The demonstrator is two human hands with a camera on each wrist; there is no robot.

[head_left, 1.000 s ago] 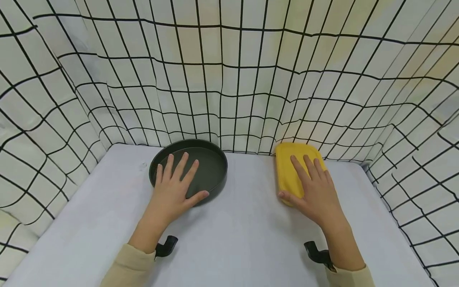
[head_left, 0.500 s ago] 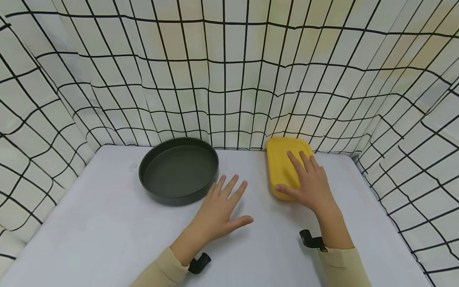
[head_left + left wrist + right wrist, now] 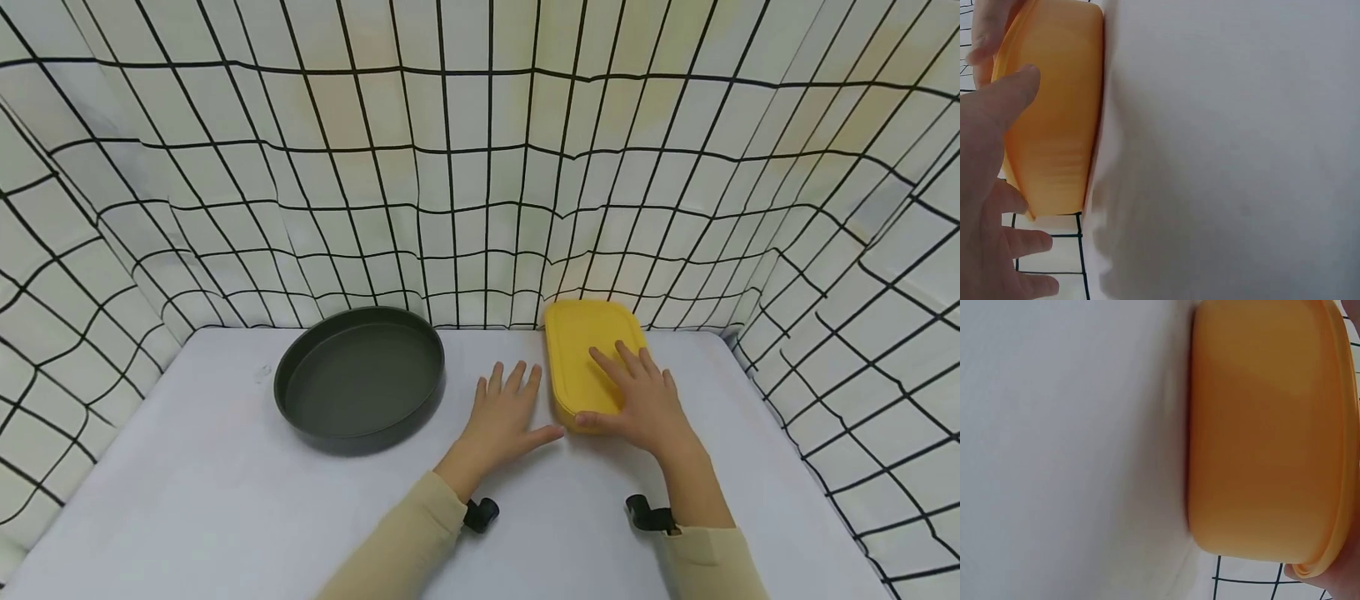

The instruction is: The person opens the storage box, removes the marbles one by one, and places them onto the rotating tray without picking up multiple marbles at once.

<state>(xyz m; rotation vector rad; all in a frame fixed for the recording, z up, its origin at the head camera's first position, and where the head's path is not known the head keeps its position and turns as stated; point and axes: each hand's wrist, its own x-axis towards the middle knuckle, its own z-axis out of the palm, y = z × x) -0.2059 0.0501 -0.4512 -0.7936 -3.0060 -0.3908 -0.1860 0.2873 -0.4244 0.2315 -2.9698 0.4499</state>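
Observation:
A yellow lidded container [image 3: 581, 337] stands on the white table toward the right, its lid on. My right hand [image 3: 647, 408] is over the container's right side with spread fingers. Whether it touches the lid I cannot tell. Just left of the container is my left hand [image 3: 504, 418], fingers spread and thumb pointing to its near corner. In the left wrist view the thumb of the left hand [image 3: 985, 144] overlaps the container's wall [image 3: 1060, 125]. In the right wrist view the container [image 3: 1260, 437] fills the right, with part of the right hand [image 3: 1341, 575] behind its rim.
A dark green round pan [image 3: 360, 379] sits on the table [image 3: 187, 500] to the left, apart from both hands. White walls with a black grid net [image 3: 465, 183] close off the back and both sides. The container and pan stand near the back edge.
My left hand has left its place over the pan and moved right, to beside the yellow container. The right hand stays at the container. The head view has shifted slightly.

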